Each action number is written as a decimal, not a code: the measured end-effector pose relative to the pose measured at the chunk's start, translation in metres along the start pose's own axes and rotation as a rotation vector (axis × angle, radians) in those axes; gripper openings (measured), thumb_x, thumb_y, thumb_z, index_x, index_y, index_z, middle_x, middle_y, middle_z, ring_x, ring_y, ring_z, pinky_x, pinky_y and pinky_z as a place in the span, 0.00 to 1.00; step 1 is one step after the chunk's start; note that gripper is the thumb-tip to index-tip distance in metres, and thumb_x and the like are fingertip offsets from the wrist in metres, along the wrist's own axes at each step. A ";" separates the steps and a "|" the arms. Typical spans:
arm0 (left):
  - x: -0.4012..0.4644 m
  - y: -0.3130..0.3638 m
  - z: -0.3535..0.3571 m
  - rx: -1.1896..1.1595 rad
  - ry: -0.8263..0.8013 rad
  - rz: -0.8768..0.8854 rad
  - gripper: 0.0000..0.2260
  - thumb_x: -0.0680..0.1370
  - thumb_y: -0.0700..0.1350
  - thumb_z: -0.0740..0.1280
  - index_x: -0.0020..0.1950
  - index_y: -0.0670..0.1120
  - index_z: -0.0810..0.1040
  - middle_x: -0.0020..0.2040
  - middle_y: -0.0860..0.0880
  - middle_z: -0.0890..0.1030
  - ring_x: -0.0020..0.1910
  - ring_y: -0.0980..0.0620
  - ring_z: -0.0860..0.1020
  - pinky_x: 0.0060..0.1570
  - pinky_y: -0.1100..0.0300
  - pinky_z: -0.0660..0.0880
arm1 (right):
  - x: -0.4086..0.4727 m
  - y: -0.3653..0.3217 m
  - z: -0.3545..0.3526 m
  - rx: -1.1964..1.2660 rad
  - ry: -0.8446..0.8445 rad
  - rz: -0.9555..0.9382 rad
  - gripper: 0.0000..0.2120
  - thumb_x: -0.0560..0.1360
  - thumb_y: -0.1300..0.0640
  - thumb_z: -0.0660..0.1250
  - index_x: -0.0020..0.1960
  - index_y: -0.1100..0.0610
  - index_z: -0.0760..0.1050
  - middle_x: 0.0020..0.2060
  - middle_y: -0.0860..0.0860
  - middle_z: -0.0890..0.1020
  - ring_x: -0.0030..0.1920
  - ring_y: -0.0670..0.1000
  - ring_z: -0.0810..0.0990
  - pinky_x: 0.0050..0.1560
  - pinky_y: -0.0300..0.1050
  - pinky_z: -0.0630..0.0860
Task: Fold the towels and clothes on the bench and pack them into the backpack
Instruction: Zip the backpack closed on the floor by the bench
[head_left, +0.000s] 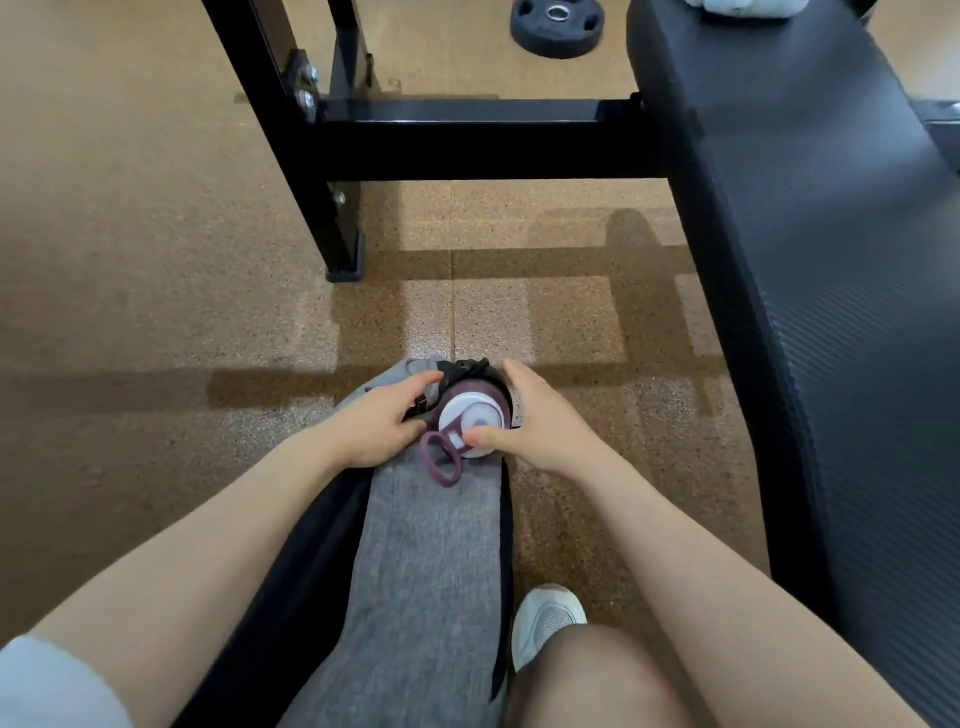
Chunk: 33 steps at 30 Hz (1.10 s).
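1. We see a grey backpack (431, 545) standing on the floor between the two forearms, its long grey face running back toward the camera from the hands.
2. Our left hand (376, 421) lies on the top end of the backpack, fingers curled over the dark edge of a side pocket (470, 370); it grips that edge, thumb toward the bottle.
3. A purple bottle (475, 410) with a white lid sits in the pocket, just right of the left hand's fingertips and between the two hands.
4. Our right hand (540, 423) is against the bottle's other side: the thumb presses on the white lid, the fingers reach round the far side of the pocket. We take it as holding the bottle.
5. A purple carry loop (441, 460) hangs off the lid, just below the right thumb and beside the heel of the left hand.
6. The black padded bench (810, 249) runs along well to the right of the right hand.
7. At the bench's far end, well beyond both hands, lies a pale folded towel (748, 6), mostly cut off by the frame edge.
8. Ahead of the left hand stands a black steel frame (467, 137), with a weight plate (557, 26) on the floor past it.
9. Near the right elbow, a white shoe (545, 621) rests on the floor.
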<state>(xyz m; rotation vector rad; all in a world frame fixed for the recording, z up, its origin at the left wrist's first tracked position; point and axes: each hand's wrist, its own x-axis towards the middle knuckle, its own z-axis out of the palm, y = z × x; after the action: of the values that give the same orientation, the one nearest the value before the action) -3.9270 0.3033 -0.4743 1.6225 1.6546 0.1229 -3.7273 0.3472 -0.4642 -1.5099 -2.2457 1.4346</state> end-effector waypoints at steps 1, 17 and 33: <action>0.001 0.000 0.002 -0.002 0.006 0.002 0.27 0.78 0.40 0.63 0.75 0.47 0.57 0.71 0.46 0.67 0.68 0.49 0.67 0.65 0.61 0.62 | 0.001 0.003 0.003 -0.016 0.014 -0.003 0.41 0.68 0.45 0.72 0.74 0.58 0.57 0.72 0.52 0.63 0.74 0.53 0.59 0.70 0.46 0.59; -0.040 0.004 -0.005 -0.450 -0.172 -0.309 0.13 0.74 0.48 0.70 0.56 0.46 0.78 0.51 0.48 0.82 0.49 0.51 0.80 0.54 0.56 0.76 | -0.010 -0.039 -0.011 -0.196 -0.086 -0.163 0.13 0.79 0.60 0.59 0.61 0.57 0.75 0.58 0.54 0.79 0.59 0.52 0.76 0.57 0.41 0.68; -0.062 -0.006 0.002 0.180 0.330 -0.209 0.10 0.75 0.40 0.59 0.55 0.47 0.71 0.42 0.44 0.79 0.46 0.41 0.77 0.40 0.54 0.70 | 0.003 0.001 0.005 -0.448 -0.204 -0.060 0.23 0.70 0.55 0.64 0.64 0.42 0.68 0.51 0.38 0.76 0.59 0.48 0.63 0.56 0.46 0.56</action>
<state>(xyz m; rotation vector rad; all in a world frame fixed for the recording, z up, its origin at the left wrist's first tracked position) -3.9393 0.2472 -0.4501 1.6125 2.1312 0.1452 -3.7313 0.3466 -0.4688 -1.4330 -2.8598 1.1673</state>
